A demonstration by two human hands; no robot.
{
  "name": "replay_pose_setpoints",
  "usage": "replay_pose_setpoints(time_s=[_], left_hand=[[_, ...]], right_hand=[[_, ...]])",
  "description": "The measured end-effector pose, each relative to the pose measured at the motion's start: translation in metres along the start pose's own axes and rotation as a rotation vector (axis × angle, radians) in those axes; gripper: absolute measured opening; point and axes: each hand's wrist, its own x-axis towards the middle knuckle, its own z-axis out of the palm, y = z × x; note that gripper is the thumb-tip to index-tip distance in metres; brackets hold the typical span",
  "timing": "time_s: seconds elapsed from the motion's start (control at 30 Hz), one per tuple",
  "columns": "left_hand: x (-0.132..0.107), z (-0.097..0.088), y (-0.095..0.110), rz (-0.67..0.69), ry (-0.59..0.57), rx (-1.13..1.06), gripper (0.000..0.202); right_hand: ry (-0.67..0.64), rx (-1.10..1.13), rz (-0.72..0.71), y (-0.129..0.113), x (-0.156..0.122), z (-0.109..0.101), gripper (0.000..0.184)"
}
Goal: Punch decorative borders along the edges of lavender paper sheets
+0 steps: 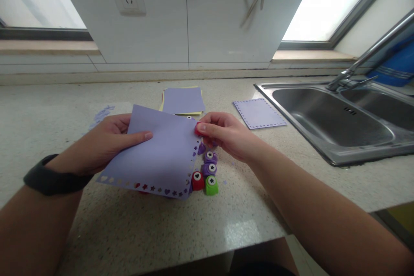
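My left hand (106,142) holds a lilac paper sheet (158,155) above the counter, thumb on top. Small shapes are punched along the sheet's near and right edges. My right hand (223,131) pinches a small red punch (197,128) against the sheet's right edge. Below it, several small craft punches stand on the counter: two purple ones (210,163), a red one (197,180) and a green one (211,185). A dark band (51,179) sits on my left wrist.
A stack of lilac and yellow paper (183,101) lies further back. Another punched lilac sheet (259,113) rests beside a steel sink (336,120) with a tap (365,58). Paper scraps (101,114) lie at the left. The counter edge (181,258) is close to me.
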Motion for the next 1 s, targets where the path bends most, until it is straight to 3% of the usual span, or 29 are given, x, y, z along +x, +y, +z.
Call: replay_pose_setpoints(time_s=[0.57,1.0], left_hand=[[0.002,0.001,-0.005,0.082,-0.043,-0.076,0.047],[0.003,-0.005,-0.012,0.236,0.029,-0.018,0.034]], right_hand=[[0.057,0.078,-0.016,0.007,0.003,0.004,0.031],[0.082,0.062,-0.128,-0.002,-0.007,0.01,0.036]])
